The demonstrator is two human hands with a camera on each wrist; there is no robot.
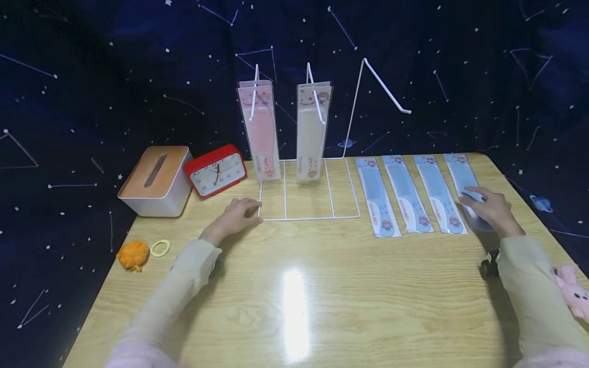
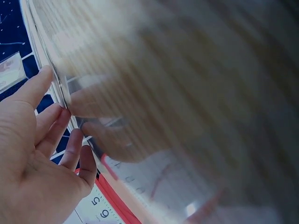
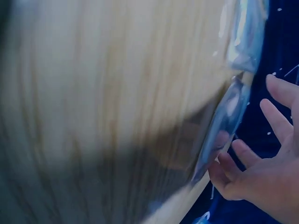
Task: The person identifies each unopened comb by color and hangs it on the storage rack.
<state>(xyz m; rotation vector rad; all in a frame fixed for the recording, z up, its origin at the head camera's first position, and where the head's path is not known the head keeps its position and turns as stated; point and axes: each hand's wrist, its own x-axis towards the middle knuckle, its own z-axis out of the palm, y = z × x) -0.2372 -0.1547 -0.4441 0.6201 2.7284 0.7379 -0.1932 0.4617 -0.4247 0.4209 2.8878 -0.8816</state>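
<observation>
My left hand rests at the front left corner of a white wire rack, thumb and fingertips apart against its wire. A packaged pink comb hangs from the rack's left hook and a packaged white comb from the middle one. At the right, my right hand spreads over the rightmost packaged blue comb and covers part of it. The right wrist view shows fingertips right at the edge of that pack. Three more packaged blue combs lie side by side to its left.
A red alarm clock and a wood-topped tissue box stand left of the rack. Nearer lie an orange yarn ball and a yellow ring. A pink plush toy sits at the right edge. The rack's third hook rises at right.
</observation>
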